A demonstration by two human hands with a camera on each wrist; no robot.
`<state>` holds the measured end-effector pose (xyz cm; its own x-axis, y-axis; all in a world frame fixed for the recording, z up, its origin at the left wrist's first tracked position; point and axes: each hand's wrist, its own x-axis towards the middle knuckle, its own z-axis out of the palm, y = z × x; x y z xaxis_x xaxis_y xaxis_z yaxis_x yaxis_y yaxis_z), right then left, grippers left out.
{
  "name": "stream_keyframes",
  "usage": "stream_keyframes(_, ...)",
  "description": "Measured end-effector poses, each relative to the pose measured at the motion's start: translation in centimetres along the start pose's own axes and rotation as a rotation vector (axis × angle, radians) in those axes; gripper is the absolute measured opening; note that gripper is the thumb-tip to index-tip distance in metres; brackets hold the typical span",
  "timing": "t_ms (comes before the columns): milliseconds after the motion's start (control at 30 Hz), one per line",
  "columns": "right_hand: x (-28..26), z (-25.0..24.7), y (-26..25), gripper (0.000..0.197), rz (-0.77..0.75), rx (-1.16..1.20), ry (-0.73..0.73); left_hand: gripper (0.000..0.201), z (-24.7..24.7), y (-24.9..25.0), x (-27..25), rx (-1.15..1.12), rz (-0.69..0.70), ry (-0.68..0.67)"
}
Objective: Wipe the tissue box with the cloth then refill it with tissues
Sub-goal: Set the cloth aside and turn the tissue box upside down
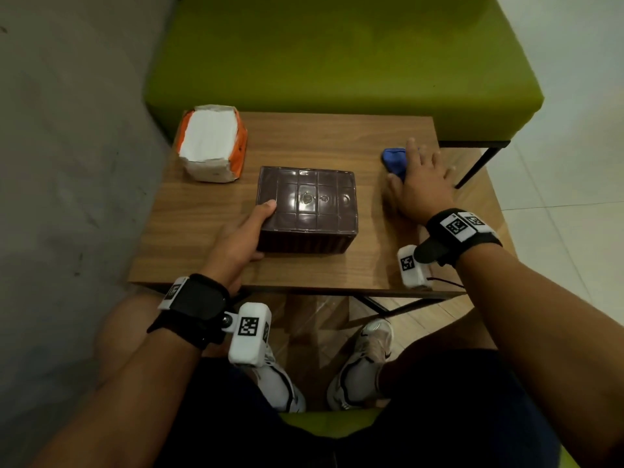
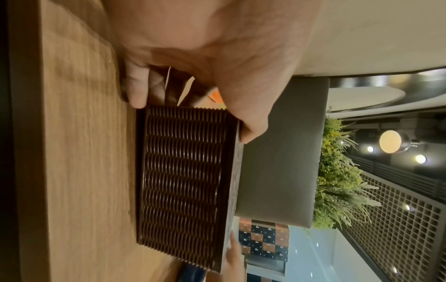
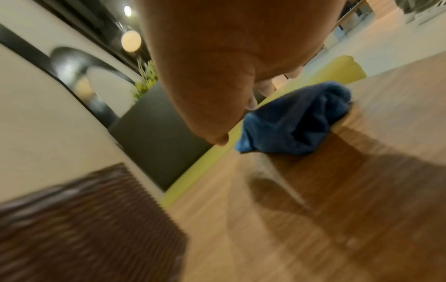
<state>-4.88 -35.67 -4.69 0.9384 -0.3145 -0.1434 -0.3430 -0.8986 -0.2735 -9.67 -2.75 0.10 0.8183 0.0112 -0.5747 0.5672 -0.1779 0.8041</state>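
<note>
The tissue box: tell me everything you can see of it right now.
The tissue box is dark brown, glossy and plastic-looking. Its top is a grid of squares, its sides are finely ribbed. It sits flat mid-table. The left hand grips its near-left corner, thumb on top. No opening or tissues show.

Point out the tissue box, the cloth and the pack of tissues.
tissue box (image 1: 307,197): head view, top panel.
cloth (image 3: 296,122): right wrist view, bunched middle.
pack of tissues (image 1: 209,133): head view, exposed white tissues.
</note>
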Motion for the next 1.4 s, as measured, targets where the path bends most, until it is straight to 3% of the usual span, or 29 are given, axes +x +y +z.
stream_keyframes(100,-3.6,-1.0,-2.4,0.057,-0.081,0.295,0.308,0.020,0.7,0.2,-0.3,0.010,0.036,0.011)
stream_keyframes(133,-5.1,-1.0,-3.4,0.044,-0.087,0.432,0.340,0.020,1.0,0.1,-0.2,0.017,0.050,0.024)
stream_keyframes(200,-8.5,-0.8,-5.2,0.031,-0.064,0.657,0.213,0.024,1.3,-0.3,0.1,0.035,0.090,0.054)
stream_keyframes(300,-11.9,0.5,-7.0,0.035,-0.043,0.921,-0.018,0.038,1.7,-0.7,0.5,0.085,0.169,0.101)
stream_keyframes(367,-12.2,1.6,-7.5,0.043,-0.046,1.026,-0.056,0.040,2.1,-0.9,0.5,0.054,0.226,0.101)
stream_keyframes(533,-11.2,1.8,-8.2,0.055,-0.026,1.017,-0.041,0.038,2.4,-1.4,0.8,0.013,0.370,0.021)
stream_keyframes(733,-10.6,3.0,-8.4,0.082,-0.008,1.041,-0.096,0.052,1.5,-1.6,1.3,0.039,0.397,-0.107)
stream_keyframes(933,-10.6,3.2,-8.7,0.079,0.024,1.065,-0.070,0.064,1.0,-1.3,1.8,0.025,0.344,-0.184)
stream_keyframes(1100,-10.6,3.6,-8.7,0.082,0.040,1.105,-0.050,0.089,0.7,-1.5,2.8,0.008,0.307,-0.234)
stream_keyframes(1233,-11.0,3.2,-8.2,0.071,0.026,1.119,-0.053,0.092,0.5,-1.1,2.6,0.011,0.288,-0.254)
stream_keyframes(1400,-9.7,1.6,-6.7,0.065,0.077,1.142,-0.115,0.075,0.2,-0.6,2.8,0.042,0.288,-0.227)
